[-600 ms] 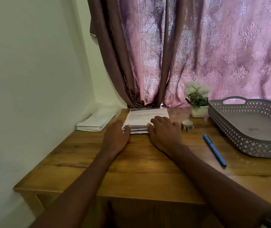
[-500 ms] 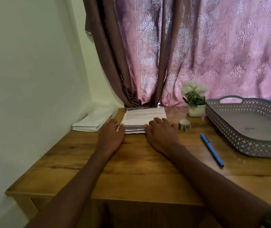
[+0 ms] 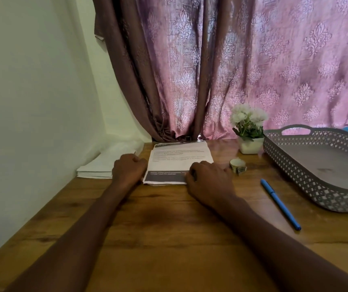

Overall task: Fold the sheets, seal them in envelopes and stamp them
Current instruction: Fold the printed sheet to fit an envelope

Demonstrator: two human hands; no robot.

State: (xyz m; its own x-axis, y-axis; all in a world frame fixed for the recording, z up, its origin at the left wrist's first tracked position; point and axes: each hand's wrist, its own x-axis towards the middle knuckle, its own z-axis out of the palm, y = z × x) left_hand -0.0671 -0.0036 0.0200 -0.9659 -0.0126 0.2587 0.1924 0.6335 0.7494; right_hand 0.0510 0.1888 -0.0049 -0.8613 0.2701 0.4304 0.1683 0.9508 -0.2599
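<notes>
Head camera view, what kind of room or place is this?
Probably a home desk used for paperwork: a wooden desk against a patterned curtain, with a stack of printed sheets, envelopes and a small flower pot.

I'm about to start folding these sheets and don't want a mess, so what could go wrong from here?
1. Both hands, left hand and right hand, sit at the near corners of the stack of sheets; lifting may catch several sheets instead of one.
2. The roll of stamps lies close beside the right hand and could get knocked.
3. The blue pen lies loose on the table and may roll if bumped.
</notes>
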